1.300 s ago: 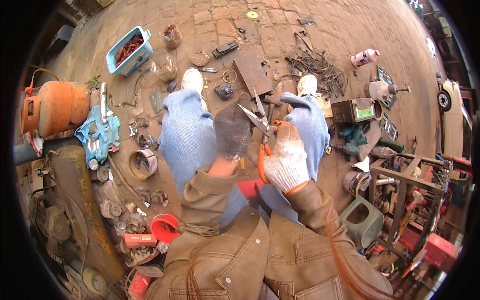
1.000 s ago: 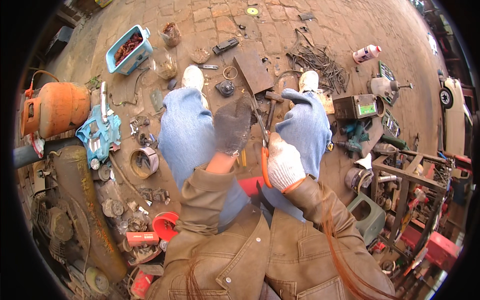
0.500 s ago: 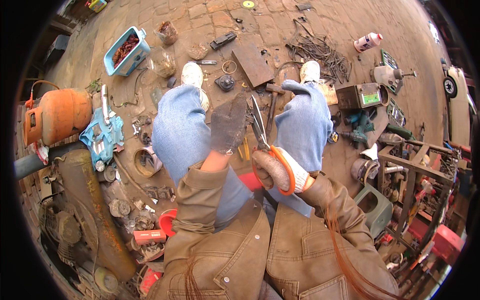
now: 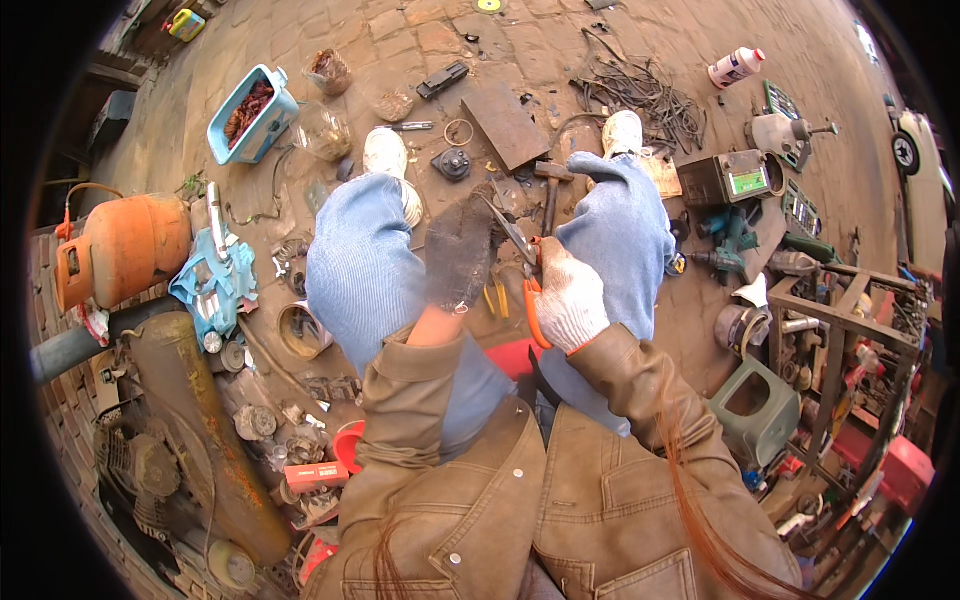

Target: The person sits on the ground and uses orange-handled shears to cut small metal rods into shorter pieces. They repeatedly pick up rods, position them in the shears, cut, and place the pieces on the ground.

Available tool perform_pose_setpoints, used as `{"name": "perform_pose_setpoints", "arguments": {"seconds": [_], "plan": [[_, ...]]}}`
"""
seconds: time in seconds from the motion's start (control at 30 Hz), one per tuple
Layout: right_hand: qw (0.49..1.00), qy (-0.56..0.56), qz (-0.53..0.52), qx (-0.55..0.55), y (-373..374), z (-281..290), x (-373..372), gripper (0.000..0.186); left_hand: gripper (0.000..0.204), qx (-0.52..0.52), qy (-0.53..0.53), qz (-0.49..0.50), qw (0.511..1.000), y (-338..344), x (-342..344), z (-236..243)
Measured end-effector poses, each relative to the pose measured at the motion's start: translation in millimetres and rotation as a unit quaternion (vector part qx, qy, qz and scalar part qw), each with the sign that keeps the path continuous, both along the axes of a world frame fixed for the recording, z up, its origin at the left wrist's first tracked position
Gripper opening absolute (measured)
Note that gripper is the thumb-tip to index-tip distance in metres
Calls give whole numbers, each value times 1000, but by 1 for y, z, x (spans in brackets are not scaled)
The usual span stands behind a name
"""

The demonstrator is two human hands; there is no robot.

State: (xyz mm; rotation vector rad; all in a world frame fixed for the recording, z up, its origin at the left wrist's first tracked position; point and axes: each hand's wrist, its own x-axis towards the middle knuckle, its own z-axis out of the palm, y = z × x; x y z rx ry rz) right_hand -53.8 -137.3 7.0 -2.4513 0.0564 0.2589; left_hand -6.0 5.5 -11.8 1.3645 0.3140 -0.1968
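My right hand [image 4: 568, 292] in a white knit glove is closed round the orange handles of metal shears [image 4: 523, 243], their blades pointing up toward my other hand. My left hand [image 4: 458, 245] in a dark glove is bent closed beside the blade tips; what is in its fingers I cannot make out. Just above the hands lie a black domed part [image 4: 452, 165] and a rusty flat plate [image 4: 505, 125]. A hammer [image 4: 551, 185] rests near my right knee. Yellow-handled pliers [image 4: 497, 295] show on the ground between my legs.
An orange gas cylinder [image 4: 135, 248], rusty long cylinder [image 4: 205, 440] and blue basin [image 4: 240, 120] are at left. A cable tangle [image 4: 640, 100], power tools [image 4: 728, 240], green stool [image 4: 760, 420] and metal frame [image 4: 840, 310] are at right. A red seat [image 4: 505, 360] shows under me.
My right hand has turned the shears and shifted: knuckles rolled down half a second ago, now back upward, the blades tilted toward my left fingers. My left hand has moved slightly.
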Motion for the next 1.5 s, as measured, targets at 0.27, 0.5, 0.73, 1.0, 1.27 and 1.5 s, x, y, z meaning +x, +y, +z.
{"name": "perform_pose_setpoints", "arguments": {"seconds": [0.27, 0.5, 0.73, 1.0, 1.27, 1.5], "plan": [[992, 96, 43, 64, 6, -22, -3, 37, 35, 438, -119, -79, 888, 15, 11, -9], [986, 9, 152, 61, 15, -67, -5, 28, 37, 509, -174, -38, 842, 7, 21, -30], [942, -52, 328, -51, -2, -66, -5, 28, 35, 528, -159, -130, 824, 13, 20, -37], [971, -57, 183, 142, 6, -74, -11, 14, 51, 446, 0, -153, 882, 11, 22, -36], [984, 20, 165, 68, 4, -79, -10, 25, 47, 417, -28, -105, 903, 8, 21, -35], [991, 9, 66, 113, 16, -91, 1, 26, 64, 236, 175, -164, 942, -22, -56, -37]]}}
